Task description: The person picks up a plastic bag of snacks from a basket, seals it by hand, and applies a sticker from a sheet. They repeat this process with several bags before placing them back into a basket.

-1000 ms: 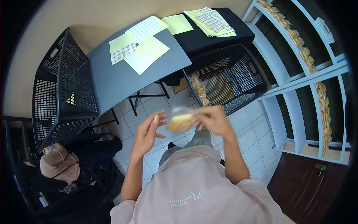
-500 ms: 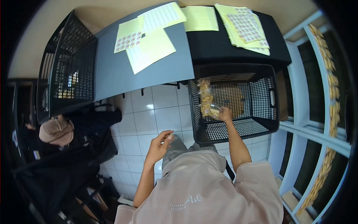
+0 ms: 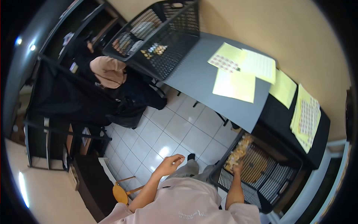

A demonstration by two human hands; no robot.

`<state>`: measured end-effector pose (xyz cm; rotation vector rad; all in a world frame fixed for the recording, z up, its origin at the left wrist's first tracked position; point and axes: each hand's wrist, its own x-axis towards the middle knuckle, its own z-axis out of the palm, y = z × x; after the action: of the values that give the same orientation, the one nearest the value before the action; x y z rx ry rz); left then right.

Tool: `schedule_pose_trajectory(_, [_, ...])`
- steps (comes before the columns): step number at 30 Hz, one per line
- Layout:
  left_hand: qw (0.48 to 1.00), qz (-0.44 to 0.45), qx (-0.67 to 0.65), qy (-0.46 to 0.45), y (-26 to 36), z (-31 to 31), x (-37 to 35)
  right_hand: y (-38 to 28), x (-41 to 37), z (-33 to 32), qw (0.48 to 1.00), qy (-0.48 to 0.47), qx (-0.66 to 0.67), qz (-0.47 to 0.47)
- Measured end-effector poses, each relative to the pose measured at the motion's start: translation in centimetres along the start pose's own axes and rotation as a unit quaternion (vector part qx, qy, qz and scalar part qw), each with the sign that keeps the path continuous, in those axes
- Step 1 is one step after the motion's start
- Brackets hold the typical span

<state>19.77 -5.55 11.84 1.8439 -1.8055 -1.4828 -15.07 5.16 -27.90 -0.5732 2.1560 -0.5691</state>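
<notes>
My right hand (image 3: pixel 237 168) reaches down into a black perforated plastic crate (image 3: pixel 274 203). Its fingers are closed at the near end of a row of clear snack packets (image 3: pixel 240 151) with yellowish pieces inside. The row lies along the crate's left wall, and blur hides the exact grip. My left hand (image 3: pixel 169 165) hovers over the tiled floor in front of my body, fingers loosely bent and apart, with nothing in it.
A grey table (image 3: pixel 201 78) carries yellow label sheets (image 3: pixel 235 84) and another black crate (image 3: pixel 171 48) containing small packets. More label sheets (image 3: pixel 307 115) lie on a black-covered table (image 3: pixel 276 112). At left is a person (image 3: pixel 138 93) in dark clothes. A wooden stool (image 3: pixel 120 194) stands lower left.
The view has swung to the left, bringing the stool and more of the room into sight. My right hand stays by the packets in the crate; my left hand remains empty.
</notes>
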Motion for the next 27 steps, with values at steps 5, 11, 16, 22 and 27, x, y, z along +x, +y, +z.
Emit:
schedule_pose_trajectory(5, [0.998, 0.051, -0.013, -0.023, -0.7, -1.2, 1.2, -7.5, -3.4, -5.9, 0.982, -0.007, 0.134, 0.136])
schedule_pose_trajectory(11, [0.990, 0.103, 0.003, -0.092, -2.5, -5.9, 5.0, -6.6, -4.3, -8.7, 0.931, 0.103, 0.336, 0.100])
schedule_pose_trajectory(16, [0.983, 0.166, -0.009, -0.081, -5.4, -14.9, 8.5, -13.6, -9.6, -10.3, 0.805, 0.316, 0.496, 0.080])
schedule_pose_trajectory(22, [0.969, 0.191, -0.101, 0.117, -8.6, -30.3, 10.4, -26.3, -17.1, -6.7, 0.777, 0.382, 0.499, -0.018])
schedule_pose_trajectory(27, [0.923, 0.261, -0.171, 0.225, -4.3, -44.6, 9.8, -34.4, -16.0, -4.9, 0.782, 0.341, 0.505, -0.130])
